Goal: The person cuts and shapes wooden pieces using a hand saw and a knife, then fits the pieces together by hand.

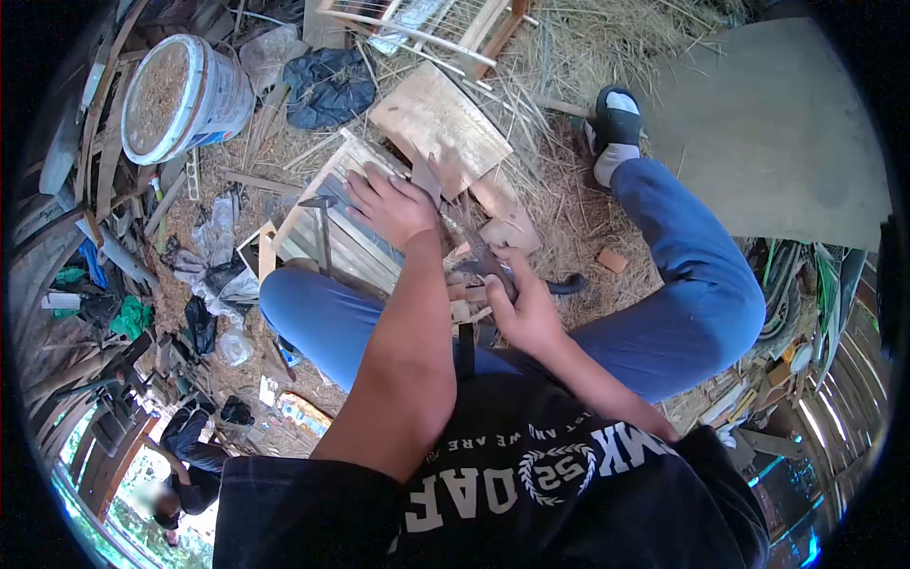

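My left hand (393,206) lies palm down with its fingers spread, over a slatted wooden crate (365,248). My right hand (526,308) is closed around the lower end of a long, dark brown, blade-like piece (485,254). That piece slants up towards a dark pointed plate (426,176) beside my left hand; whether the two are joined I cannot tell. A hammer (322,228) rests on the crate, left of my left hand. Beyond the hands lies a pale wooden board (442,123). A black curved end (569,284) shows right of my right hand.
A white bucket (194,100) of grainy brown material stands at upper left, near a black plastic bag (329,87). A brick-coloured block (612,260) lies on the straw. A grey sheet (773,133) covers the right side. Another person (194,465) is at lower left.
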`<state>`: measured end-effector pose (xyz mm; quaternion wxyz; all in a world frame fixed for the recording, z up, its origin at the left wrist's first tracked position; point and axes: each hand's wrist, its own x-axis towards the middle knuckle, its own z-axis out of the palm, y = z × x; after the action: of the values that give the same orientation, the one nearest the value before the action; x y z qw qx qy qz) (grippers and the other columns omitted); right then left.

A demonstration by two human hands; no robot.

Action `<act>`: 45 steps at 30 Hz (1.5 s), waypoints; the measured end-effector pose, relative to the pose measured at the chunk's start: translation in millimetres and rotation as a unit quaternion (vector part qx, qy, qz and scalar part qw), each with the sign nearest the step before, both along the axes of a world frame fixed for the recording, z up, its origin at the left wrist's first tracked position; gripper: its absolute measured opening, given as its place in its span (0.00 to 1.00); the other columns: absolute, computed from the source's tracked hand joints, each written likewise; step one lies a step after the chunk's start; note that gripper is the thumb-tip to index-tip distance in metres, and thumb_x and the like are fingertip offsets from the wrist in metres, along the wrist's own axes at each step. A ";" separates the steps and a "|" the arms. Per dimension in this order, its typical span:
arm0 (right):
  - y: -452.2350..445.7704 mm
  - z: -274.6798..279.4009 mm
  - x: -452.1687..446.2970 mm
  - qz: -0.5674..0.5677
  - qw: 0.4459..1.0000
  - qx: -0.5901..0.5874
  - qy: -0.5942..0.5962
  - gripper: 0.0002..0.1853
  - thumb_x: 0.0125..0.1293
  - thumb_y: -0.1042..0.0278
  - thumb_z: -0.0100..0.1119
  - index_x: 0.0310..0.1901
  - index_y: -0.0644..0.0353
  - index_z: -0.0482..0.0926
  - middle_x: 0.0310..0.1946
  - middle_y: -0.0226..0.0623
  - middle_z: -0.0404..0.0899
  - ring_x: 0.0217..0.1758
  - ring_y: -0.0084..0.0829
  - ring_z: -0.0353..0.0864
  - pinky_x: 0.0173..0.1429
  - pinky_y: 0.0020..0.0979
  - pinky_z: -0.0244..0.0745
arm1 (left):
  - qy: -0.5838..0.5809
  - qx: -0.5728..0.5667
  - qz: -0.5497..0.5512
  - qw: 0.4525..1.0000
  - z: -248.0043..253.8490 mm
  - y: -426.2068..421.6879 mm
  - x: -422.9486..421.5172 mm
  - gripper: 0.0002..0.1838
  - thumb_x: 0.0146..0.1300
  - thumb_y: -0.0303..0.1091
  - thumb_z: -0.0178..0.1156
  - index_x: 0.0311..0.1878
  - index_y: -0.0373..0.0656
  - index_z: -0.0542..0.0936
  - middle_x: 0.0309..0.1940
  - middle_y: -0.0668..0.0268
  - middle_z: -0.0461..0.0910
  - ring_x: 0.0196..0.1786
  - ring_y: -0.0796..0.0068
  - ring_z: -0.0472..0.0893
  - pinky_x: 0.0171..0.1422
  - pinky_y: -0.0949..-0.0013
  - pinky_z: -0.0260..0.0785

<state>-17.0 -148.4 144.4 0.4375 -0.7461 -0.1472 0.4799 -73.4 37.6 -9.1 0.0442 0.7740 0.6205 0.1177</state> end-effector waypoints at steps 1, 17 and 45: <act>3.3 -16.3 -0.8 -0.008 0.996 0.046 -0.071 0.24 0.75 0.60 0.58 0.68 0.60 0.71 0.38 0.64 0.86 0.45 0.67 0.87 0.52 0.55 0.81 | -0.006 0.003 -0.003 1.000 -0.2 2.8 4.2 0.31 0.76 0.41 0.48 0.79 0.43 0.70 0.83 0.47 0.60 0.88 0.46 0.54 0.89 0.35 0.40; 60.2 -50.4 1.3 -0.047 0.991 0.072 -0.105 0.19 0.78 0.66 0.58 0.66 0.62 0.72 0.40 0.53 0.85 0.41 0.38 0.87 0.51 0.38 0.80 | -0.007 -0.012 -0.012 1.000 7.6 4.9 8.8 0.29 0.76 0.40 0.48 0.77 0.43 0.71 0.81 0.50 0.64 0.86 0.43 0.58 0.87 0.32 0.43; -5.7 20.3 20.7 0.008 1.000 -0.021 0.007 0.22 0.76 0.62 0.59 0.68 0.58 0.71 0.37 0.60 0.86 0.45 0.64 0.88 0.49 0.53 0.81 | 0.008 0.028 -0.013 0.999 -7.6 1.7 4.4 0.30 0.77 0.43 0.47 0.78 0.43 0.71 0.83 0.48 0.62 0.87 0.45 0.56 0.89 0.33 0.40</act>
<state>3.7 -154.1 164.7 0.4191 -0.7504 -0.1401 0.4916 -69.0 39.3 -16.8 0.0186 0.7841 0.6069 0.1282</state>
